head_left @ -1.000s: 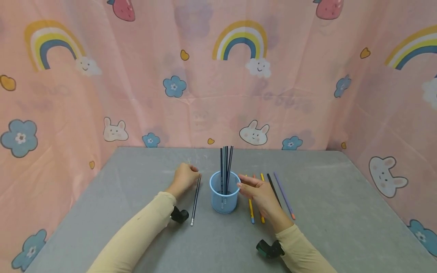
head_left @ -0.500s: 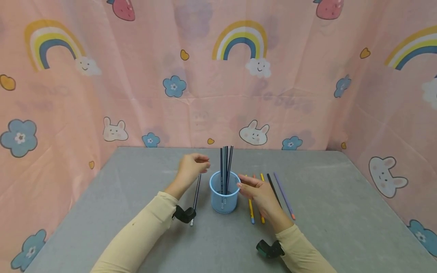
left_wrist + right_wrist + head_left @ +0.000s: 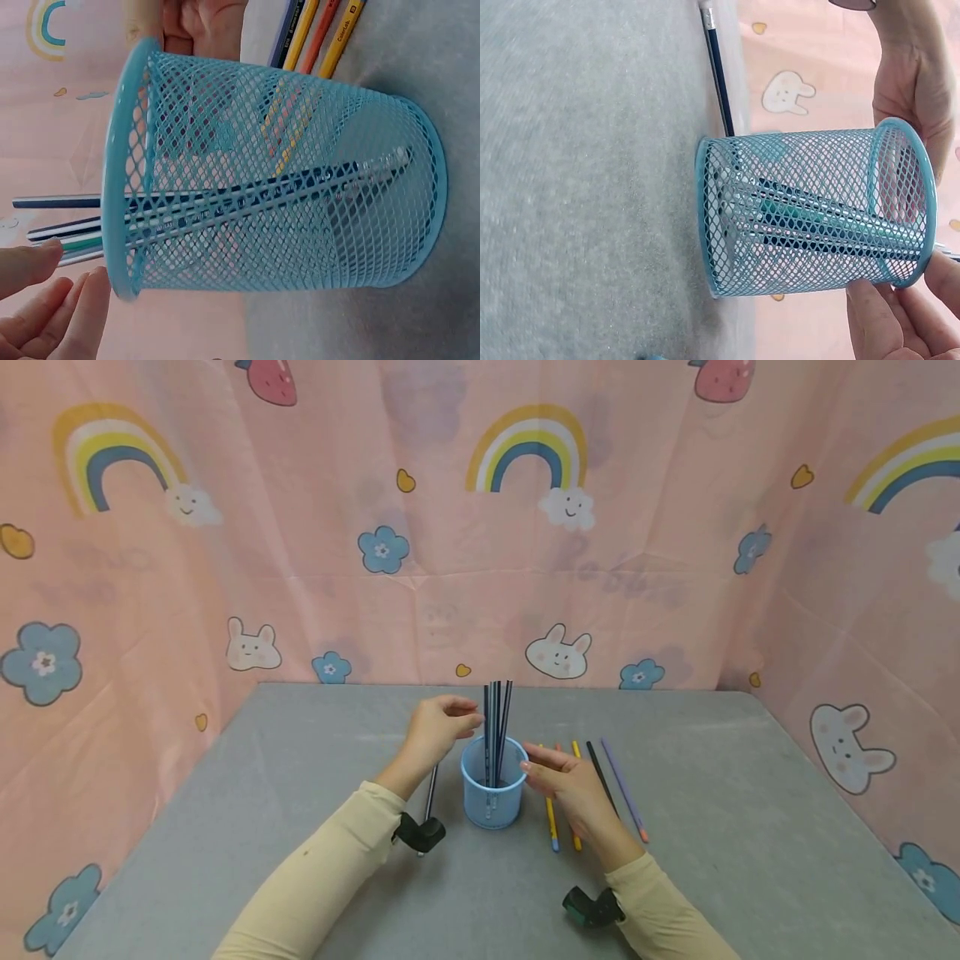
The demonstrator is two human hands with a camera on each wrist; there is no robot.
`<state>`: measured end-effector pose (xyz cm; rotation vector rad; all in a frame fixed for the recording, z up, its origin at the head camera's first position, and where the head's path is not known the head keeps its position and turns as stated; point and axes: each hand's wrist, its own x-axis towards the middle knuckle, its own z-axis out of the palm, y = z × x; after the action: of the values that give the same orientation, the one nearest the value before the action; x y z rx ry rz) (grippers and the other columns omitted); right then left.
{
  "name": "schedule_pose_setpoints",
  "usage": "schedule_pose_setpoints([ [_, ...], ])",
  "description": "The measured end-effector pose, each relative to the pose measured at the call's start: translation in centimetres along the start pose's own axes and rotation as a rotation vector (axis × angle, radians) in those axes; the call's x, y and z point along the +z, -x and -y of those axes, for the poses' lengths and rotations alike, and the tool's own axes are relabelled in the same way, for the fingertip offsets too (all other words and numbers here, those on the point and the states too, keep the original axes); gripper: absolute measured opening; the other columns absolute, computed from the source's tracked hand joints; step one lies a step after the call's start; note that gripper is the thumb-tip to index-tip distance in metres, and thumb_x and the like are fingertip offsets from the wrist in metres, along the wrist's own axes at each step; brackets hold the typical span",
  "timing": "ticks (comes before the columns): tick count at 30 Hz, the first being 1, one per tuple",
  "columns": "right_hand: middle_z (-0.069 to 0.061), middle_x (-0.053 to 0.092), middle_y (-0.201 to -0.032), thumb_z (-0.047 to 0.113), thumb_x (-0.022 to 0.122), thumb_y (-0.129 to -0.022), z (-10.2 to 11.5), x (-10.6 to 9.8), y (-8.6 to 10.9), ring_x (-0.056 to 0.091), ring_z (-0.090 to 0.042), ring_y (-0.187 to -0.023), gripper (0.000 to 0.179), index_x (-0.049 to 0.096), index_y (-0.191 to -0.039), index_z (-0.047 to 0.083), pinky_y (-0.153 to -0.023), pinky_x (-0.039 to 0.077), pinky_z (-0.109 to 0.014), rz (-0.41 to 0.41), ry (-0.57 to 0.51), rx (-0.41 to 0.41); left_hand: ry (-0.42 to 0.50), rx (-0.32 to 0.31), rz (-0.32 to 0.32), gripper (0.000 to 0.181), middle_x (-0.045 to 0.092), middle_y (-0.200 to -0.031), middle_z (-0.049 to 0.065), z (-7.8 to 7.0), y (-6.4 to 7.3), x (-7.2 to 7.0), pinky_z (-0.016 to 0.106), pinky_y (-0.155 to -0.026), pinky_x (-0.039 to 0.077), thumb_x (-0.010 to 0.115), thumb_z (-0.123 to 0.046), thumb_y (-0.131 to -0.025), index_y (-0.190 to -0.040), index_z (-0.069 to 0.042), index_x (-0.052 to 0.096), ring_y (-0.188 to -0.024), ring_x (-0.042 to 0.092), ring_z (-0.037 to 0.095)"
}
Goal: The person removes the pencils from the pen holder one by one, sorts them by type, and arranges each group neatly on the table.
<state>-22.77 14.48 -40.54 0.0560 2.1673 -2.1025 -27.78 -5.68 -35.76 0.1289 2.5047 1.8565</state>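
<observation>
A light blue mesh pencil cup (image 3: 491, 806) stands upright on the table, with several dark pencils (image 3: 495, 727) leaning in it. My right hand (image 3: 566, 789) holds the cup's right side, thumb at the rim and fingers along the wall. At the upper ends of the pencils is my left hand (image 3: 438, 727), its thumb and fingers apart. In the left wrist view its thumb (image 3: 30, 266) overlaps the pencil tips over the cup's mouth. A single dark pencil (image 3: 718, 75) with a white eraser lies left of the cup, partly hidden by the left wrist camera in the head view.
Right of the cup lie yellow pencils (image 3: 551, 827), an orange one, a black pencil (image 3: 600, 772) and a purple pencil (image 3: 624, 789), some partly under the right hand. A pink printed curtain (image 3: 480, 568) surrounds the grey table (image 3: 712, 793) at the back and sides.
My left hand has lifted from the far end of the single pencil and moved right to the pencils in the cup. The right hand stays at the cup.
</observation>
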Motion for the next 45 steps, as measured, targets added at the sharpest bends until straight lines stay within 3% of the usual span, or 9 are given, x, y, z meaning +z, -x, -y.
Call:
schedule_pose_setpoints([
  [4, -0.020, 0.052, -0.146, 0.007, 0.064, -0.096, -0.1, 0.0, 0.0, 0.043, -0.032, -0.142, 0.040, 0.059, -0.135, -0.001, -0.101, 0.052, -0.036, -0.012, 0.006, 0.009, -0.010, 0.013, 0.015, 0.033, 0.071, -0.117, 0.017, 0.0, 0.0, 0.3, 0.034, -0.086, 0.062, 0.072, -0.012, -0.091, -0.120, 0.002, 0.067, -0.104, 0.072, 0.028],
  [11, -0.019, 0.040, -0.156, 0.008, 0.063, -0.097, -0.1, -0.1, -0.1, 0.008, -0.033, -0.155, 0.041, 0.058, -0.135, -0.003, -0.103, 0.049, -0.038, 0.010, 0.010, -0.005, -0.019, 0.011, 0.002, 0.032, 0.071, -0.117, 0.016, 0.0, -0.2, 0.7, 0.033, -0.085, 0.062, 0.073, -0.014, -0.091, -0.120, -0.001, 0.068, -0.102, 0.072, 0.027],
  [17, -0.018, 0.038, -0.157, 0.007, 0.063, -0.097, -0.1, -0.1, -0.1, 0.006, -0.032, -0.156, 0.041, 0.057, -0.136, -0.004, -0.102, 0.049, -0.036, 0.015, 0.001, -0.007, -0.014, 0.003, -0.004, 0.033, 0.070, -0.114, 0.018, 0.2, -0.6, 1.3, 0.033, -0.084, 0.063, 0.073, -0.012, -0.090, -0.119, 0.001, 0.068, -0.097, 0.073, 0.027],
  [24, -0.018, 0.047, -0.152, 0.007, 0.063, -0.097, -0.1, -0.2, -0.2, 0.018, -0.031, -0.154, 0.040, 0.058, -0.136, -0.003, -0.101, 0.051, -0.035, 0.010, 0.010, -0.005, -0.006, 0.007, -0.022, 0.031, 0.071, -0.107, 0.018, 0.4, -0.8, 1.6, 0.031, -0.080, 0.063, 0.073, -0.012, -0.090, -0.117, 0.003, 0.068, -0.091, 0.073, 0.024],
  [31, -0.018, 0.040, -0.156, 0.007, 0.063, -0.097, -0.2, -0.2, -0.2, 0.008, -0.032, -0.155, 0.041, 0.057, -0.136, -0.004, -0.101, 0.050, -0.034, 0.020, 0.001, -0.008, 0.017, 0.015, -0.042, 0.024, 0.071, -0.104, 0.020, 0.3, -0.8, 1.5, 0.031, -0.079, 0.064, 0.072, -0.009, -0.091, -0.111, 0.004, 0.069, -0.090, 0.074, 0.026],
  [37, -0.019, 0.037, -0.158, 0.007, 0.063, -0.097, -0.3, -0.3, -0.2, 0.007, -0.032, -0.155, 0.042, 0.056, -0.136, -0.005, -0.100, 0.052, -0.030, 0.041, -0.014, -0.020, 0.039, 0.045, -0.064, 0.023, 0.071, -0.106, 0.020, -0.4, -0.6, 1.1, 0.034, -0.082, 0.063, 0.070, -0.008, -0.092, -0.112, 0.004, 0.069, -0.092, 0.074, 0.028],
  [45, -0.019, 0.038, -0.157, 0.005, 0.062, -0.096, -0.2, -0.3, -0.1, 0.005, -0.032, -0.156, 0.042, 0.056, -0.136, -0.006, -0.099, 0.053, -0.029, 0.039, -0.017, -0.025, 0.127, 0.094, -0.069, 0.026, 0.071, -0.112, 0.020, -2.6, 0.1, 0.2, 0.031, -0.083, 0.063, 0.071, -0.008, -0.092, -0.114, 0.004, 0.068, -0.100, 0.072, 0.029],
])
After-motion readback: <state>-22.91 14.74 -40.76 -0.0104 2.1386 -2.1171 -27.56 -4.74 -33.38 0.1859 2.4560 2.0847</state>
